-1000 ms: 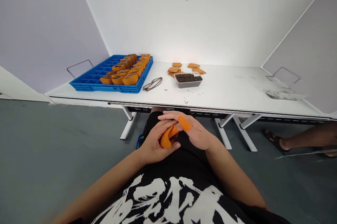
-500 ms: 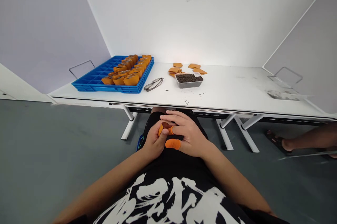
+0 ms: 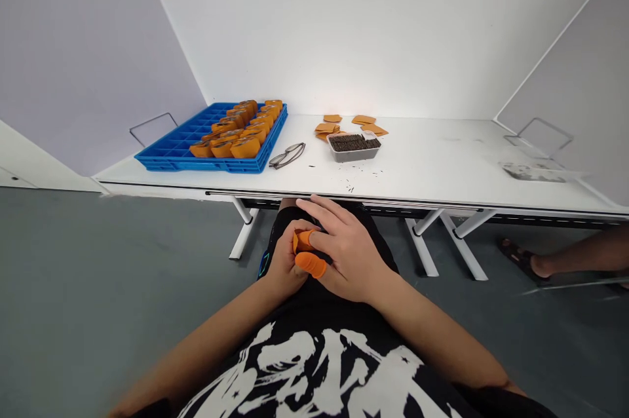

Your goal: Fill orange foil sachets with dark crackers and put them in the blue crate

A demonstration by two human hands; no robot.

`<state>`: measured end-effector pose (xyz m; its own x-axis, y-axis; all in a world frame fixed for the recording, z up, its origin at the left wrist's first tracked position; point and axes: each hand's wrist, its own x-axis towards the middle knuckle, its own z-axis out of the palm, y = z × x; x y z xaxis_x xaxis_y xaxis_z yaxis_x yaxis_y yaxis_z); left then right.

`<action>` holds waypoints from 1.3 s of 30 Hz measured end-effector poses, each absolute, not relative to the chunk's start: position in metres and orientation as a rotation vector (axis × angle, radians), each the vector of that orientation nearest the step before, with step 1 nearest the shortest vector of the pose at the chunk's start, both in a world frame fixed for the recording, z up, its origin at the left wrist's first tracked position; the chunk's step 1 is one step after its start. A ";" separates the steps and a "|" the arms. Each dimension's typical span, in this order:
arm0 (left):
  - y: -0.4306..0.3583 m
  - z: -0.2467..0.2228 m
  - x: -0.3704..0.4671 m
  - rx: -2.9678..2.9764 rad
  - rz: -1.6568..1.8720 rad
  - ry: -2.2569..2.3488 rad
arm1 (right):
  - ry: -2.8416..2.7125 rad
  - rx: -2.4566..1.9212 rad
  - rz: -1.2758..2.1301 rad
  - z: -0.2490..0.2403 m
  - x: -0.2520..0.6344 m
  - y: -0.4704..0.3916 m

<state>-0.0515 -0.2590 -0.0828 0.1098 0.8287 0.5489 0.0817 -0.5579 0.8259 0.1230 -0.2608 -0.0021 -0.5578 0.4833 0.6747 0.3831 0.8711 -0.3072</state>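
Orange, the piece (image 3: 295, 243) sits, in the head view, just off the table's (image 3: 432, 166) near edge, wrapped in the curled fingers of the left hand (image 3: 284, 267), the nearer one, and just left of the right hand's (image 3: 351, 253) index tip. The right thumb and index, in orange caps (image 3: 310, 265), point left toward it, though whether they pinch it cannot be told. Its visible strip runs near to far; covering fingers hide its full long axis and which way it points.
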 end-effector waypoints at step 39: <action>-0.253 -0.090 -0.052 1.540 1.718 1.171 | -1.627 -1.857 0.139 0.043 0.204 0.033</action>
